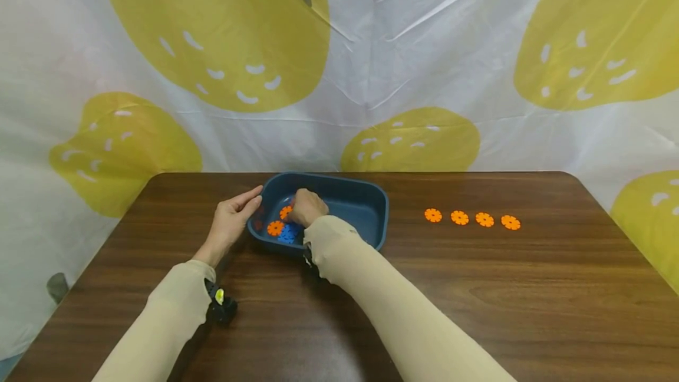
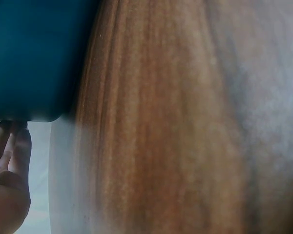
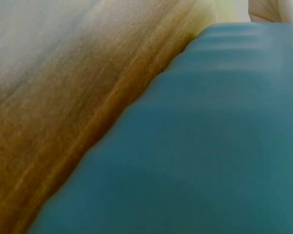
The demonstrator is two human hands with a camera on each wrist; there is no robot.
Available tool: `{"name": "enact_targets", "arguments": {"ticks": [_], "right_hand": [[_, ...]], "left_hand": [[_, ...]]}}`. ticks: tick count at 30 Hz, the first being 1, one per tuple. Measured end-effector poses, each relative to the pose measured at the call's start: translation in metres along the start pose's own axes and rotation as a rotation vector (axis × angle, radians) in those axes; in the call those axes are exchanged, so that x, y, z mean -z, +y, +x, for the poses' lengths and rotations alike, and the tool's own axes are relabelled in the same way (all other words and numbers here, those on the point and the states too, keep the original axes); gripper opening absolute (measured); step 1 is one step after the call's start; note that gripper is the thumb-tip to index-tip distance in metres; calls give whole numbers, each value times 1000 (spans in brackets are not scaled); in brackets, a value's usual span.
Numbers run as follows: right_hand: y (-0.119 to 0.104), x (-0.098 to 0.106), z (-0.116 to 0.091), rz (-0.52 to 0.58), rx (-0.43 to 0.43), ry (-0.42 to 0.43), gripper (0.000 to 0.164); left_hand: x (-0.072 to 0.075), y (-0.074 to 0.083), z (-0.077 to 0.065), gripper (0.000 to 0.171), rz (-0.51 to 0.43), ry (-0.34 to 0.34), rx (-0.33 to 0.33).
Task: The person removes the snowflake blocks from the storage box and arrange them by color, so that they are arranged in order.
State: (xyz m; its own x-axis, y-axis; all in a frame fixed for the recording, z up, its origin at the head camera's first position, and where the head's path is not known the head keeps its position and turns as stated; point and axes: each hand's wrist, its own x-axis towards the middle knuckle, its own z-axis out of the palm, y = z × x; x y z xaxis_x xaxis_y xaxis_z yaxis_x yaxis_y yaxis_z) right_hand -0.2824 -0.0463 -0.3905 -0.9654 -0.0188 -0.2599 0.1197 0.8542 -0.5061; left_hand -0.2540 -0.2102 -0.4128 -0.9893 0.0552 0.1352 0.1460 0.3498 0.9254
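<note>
A dark blue plastic basin point(image 1: 350, 205) sits on the table in the head view. My left hand point(image 1: 228, 223) is at its left end, fingers extended, fingertips and thumb right at the rim. In the left wrist view, the fingers of that left hand point(image 2: 10, 175) lie straight against the basin's end wall point(image 2: 34, 63). My right hand point(image 1: 309, 208) reaches down inside the basin, its fingertips hidden; I cannot tell whether they hold anything. Beside it lie an orange notched disc point(image 1: 275, 228), another partly covered one, and several blue notched discs point(image 1: 287, 233). The basin's side point(image 3: 200, 146) fills the right wrist view.
To the right of the basin, several orange notched discs point(image 1: 459, 217) lie spaced in a row on the brown wooden table point(image 1: 477, 299). A white cloth with yellow fruit prints point(image 1: 371, 75) hangs behind the table's far edge.
</note>
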Motion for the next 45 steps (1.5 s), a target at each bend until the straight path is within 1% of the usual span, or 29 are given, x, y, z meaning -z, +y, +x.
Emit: {"name": "enact_targets", "arguments": {"ticks": [3, 7, 13, 22, 25, 30, 38, 43, 44, 45], "right_hand": [[1, 1, 0, 13, 1, 11, 23], [4, 3, 0, 38, 15, 29, 19], [9, 5, -3, 74, 32, 36, 17], [11, 10, -9, 178, 25, 70, 13], [12, 13, -11, 197, 54, 88, 10], [11, 22, -15, 256, 130, 109, 11], [18, 44, -29, 461, 207, 56, 10], [33, 56, -33, 558, 237, 49, 11], [37, 58, -34, 571, 238, 47, 11], [41, 61, -35, 580, 239, 50, 11]], "left_hand": [[0, 0, 1, 41, 5, 4, 2], [-1, -1, 2, 41, 6, -6, 4], [-3, -3, 3, 40, 13, -15, 3], [-3, -5, 4, 41, 29, -13, -14], [-2, -6, 4, 41, 38, -10, -17], [0, -9, 6, 42, 51, -12, -24], [4, -10, 8, 44, 83, -19, -33], [8, -11, 9, 44, 87, -24, -35], [9, -7, 7, 43, 85, -28, -32], [9, -7, 7, 43, 77, -32, -28]]}}
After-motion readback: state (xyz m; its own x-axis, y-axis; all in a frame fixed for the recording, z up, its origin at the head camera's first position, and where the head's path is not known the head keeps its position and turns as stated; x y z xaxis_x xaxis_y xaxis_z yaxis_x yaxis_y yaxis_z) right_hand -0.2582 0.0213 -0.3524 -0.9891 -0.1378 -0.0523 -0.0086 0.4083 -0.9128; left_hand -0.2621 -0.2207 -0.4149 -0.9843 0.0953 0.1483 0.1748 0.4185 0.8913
